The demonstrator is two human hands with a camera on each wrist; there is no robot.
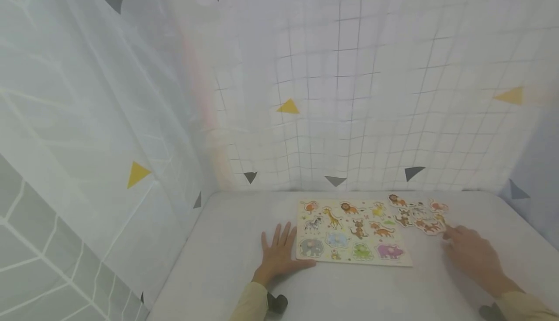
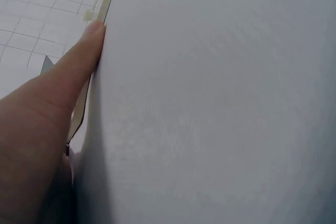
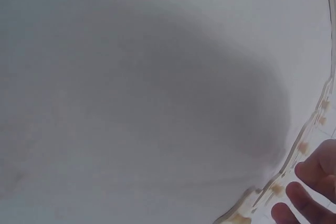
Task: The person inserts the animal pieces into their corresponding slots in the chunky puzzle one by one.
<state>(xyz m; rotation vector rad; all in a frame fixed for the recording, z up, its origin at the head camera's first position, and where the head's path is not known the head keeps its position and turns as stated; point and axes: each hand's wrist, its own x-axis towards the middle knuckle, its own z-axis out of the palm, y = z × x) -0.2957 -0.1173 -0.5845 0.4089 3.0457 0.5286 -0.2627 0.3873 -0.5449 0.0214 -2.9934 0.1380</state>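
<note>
Left hand: fingers spread, at near-left corner of puzzle board. Right hand: fingers bent at loose animal pieces, right of board; grip unclear. Apparent step: piece pickup; next, secure pinch needed.

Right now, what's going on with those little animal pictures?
A person is working at an animal puzzle board. Their left hand lies spread at its near-left corner, the thumb along the near edge. Their right hand reaches to the loose animal pieces clustered to the board's right, fingertips at the nearest ones. Whether its grip has closed on one isn't clear.
</note>
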